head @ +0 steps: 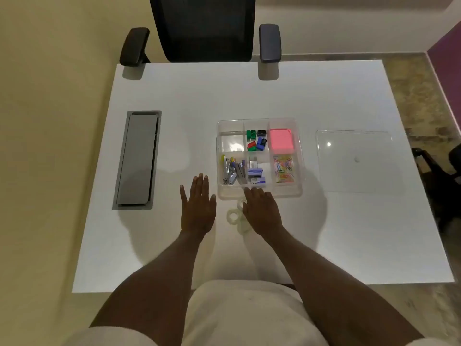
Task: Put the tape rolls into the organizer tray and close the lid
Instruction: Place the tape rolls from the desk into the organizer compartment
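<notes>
A clear organizer tray (298, 156) stands mid-table, its compartments holding coloured clips, a pink note pad, staplers, staple boxes and paper clips; the back-left compartment (232, 142) looks bare. Clear tape rolls lie on the table just in front of the tray: one (233, 217) between my hands, another (241, 203) by my right fingers, a third (245, 229) partly under my right hand. My right hand (262, 213) rests over these rolls, fingers curled down near the tray's front edge; I cannot tell if it grips one. My left hand (198, 208) lies flat, fingers spread. The clear lid (354, 161) lies to the right.
A grey cable hatch (137, 159) is set into the white table (174, 101) at the left. A black office chair (204, 28) stands at the far edge. A dark object (439, 168) sits off the table's right side.
</notes>
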Available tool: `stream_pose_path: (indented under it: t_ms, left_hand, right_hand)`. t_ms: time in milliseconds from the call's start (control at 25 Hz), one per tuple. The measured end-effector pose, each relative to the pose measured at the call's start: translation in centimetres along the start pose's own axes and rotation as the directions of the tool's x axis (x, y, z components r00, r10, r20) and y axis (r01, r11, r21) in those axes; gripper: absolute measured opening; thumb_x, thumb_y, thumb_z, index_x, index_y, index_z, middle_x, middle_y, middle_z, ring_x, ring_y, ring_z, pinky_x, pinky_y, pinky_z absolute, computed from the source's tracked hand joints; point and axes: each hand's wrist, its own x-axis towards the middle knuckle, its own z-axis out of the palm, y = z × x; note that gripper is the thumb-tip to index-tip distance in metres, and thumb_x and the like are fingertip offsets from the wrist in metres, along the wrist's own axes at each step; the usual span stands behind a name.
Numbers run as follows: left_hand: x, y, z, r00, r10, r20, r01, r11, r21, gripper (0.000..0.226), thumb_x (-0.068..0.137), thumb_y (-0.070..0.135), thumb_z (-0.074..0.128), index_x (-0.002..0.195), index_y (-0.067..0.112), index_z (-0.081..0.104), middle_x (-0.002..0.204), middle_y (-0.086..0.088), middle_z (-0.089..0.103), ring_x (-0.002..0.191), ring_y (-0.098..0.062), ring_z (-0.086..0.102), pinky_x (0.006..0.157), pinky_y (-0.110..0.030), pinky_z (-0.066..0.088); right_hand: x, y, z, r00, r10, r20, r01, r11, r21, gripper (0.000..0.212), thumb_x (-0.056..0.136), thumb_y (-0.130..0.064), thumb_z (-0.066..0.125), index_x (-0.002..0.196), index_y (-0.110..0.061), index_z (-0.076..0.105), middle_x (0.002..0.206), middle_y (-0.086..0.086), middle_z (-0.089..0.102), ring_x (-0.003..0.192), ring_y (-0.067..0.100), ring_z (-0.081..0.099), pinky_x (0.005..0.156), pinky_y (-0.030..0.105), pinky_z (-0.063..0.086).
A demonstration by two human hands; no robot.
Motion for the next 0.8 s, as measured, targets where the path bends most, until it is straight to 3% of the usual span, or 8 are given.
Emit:
stream_pose_path:
  t_ms: [80, 240, 480, 680, 800]
  left_hand:
    - [0.3, -0.7, 0.4, 0.998, -0.052, 0.041, 0.053, 0.998, -0.029, 0.062, 0.111, 0.037, 0.022, 0.166, 0.015, 0.008, 0.175, -0.005, 0.005, 0.163, -0.021, 0.0, 0.131, -0.058, -0.001]
    - [0.6, -1.4, 2.2, 0.987, -0.074, 0.144, 0.083, 0.995, -0.052, 0.062, 0.111, 0.033, 0.026, 0.166, 0.013, 0.006, 0.175, -0.006, 0.0, 0.163, -0.022, -0.003, 0.131, -0.056, 0.001]
    - [1.9, -1.8, 3.4, 0.958, -0.077, 0.276, 0.107, 0.99, -0.096, 0.067, 0.111, 0.037, 0.031, 0.166, 0.016, 0.001, 0.175, -0.005, -0.008, 0.163, -0.022, -0.008, 0.132, -0.053, 0.0]
    - [2.5, -2.0, 3.9, 0.954, -0.079, 0.288, 0.123, 0.983, -0.136, 0.073, 0.11, 0.043, 0.034, 0.166, 0.019, -0.006, 0.174, -0.004, -0.016, 0.162, -0.023, -0.014, 0.132, -0.054, -0.002]
    - [2.4, -1.8, 4.2, 0.953, -0.087, 0.29, 0.126, 0.985, -0.117, 0.077, 0.109, 0.048, 0.036, 0.166, 0.02, -0.008, 0.174, -0.005, -0.018, 0.162, -0.024, -0.015, 0.132, -0.055, -0.001]
  right_hand:
    - [0.7, -0.6, 0.6, 0.993, 0.003, 0.12, -0.008, 0.999, 0.04, 0.047, 0.1, -0.026, 0.052, 0.143, -0.008, 0.047, 0.131, 0.012, 0.063, 0.117, 0.029, 0.061, 0.099, 0.041, 0.051]
    - [1.3, -0.9, 2.1, 0.973, -0.001, 0.231, -0.007, 0.999, 0.038, 0.055, 0.098, -0.024, 0.06, 0.147, -0.011, 0.04, 0.141, 0.01, 0.055, 0.124, 0.027, 0.056, 0.105, 0.037, 0.047]
    - [2.4, -1.0, 3.0, 0.951, 0.011, 0.308, -0.023, 0.999, 0.037, 0.066, 0.091, -0.027, 0.071, 0.148, -0.015, 0.038, 0.145, 0.009, 0.049, 0.129, 0.027, 0.052, 0.109, 0.039, 0.044]
    - [2.5, -0.9, 3.0, 0.975, 0.026, 0.218, -0.045, 0.996, 0.079, 0.055, 0.091, -0.031, 0.069, 0.139, -0.012, 0.051, 0.137, 0.012, 0.058, 0.121, 0.029, 0.058, 0.102, 0.039, 0.05]
    - [1.5, -0.8, 3.0, 0.99, -0.122, 0.064, 0.119, 0.992, 0.042, 0.059, 0.084, -0.038, 0.078, 0.132, -0.008, 0.06, 0.13, 0.016, 0.065, 0.112, 0.031, 0.067, 0.094, 0.042, 0.057]
